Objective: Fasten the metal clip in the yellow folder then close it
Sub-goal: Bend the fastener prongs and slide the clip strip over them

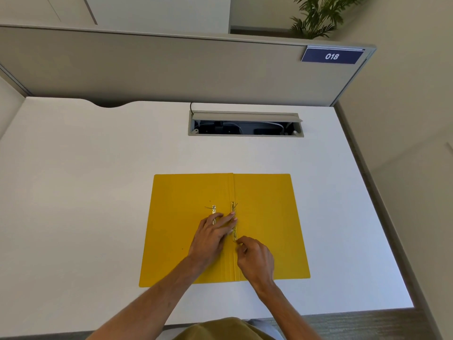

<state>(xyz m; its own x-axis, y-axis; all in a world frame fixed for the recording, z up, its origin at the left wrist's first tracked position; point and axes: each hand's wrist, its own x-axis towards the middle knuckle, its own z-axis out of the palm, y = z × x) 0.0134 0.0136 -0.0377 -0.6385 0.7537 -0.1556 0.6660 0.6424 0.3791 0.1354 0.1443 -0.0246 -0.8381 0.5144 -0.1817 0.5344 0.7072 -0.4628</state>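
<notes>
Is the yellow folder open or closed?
Open. The yellow folder lies spread flat on the desk, both covers and its inside metal clip showing.

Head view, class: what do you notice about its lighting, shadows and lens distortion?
Head view: even, soft light, only faint shadows under the left hand and right hand on the yellow folder; wide-angle lens bows the partition; the small metal clip stays fairly sharp.

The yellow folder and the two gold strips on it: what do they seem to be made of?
The yellow folder looks like thin card with a matte finish: it lies flat, shows creased fold lines along its spine and gives no glare. The strip at the spine and the loose strip beside it look like thin brass-coloured metal: both glint. Whether they are brass or plated steel cannot be told.
</notes>
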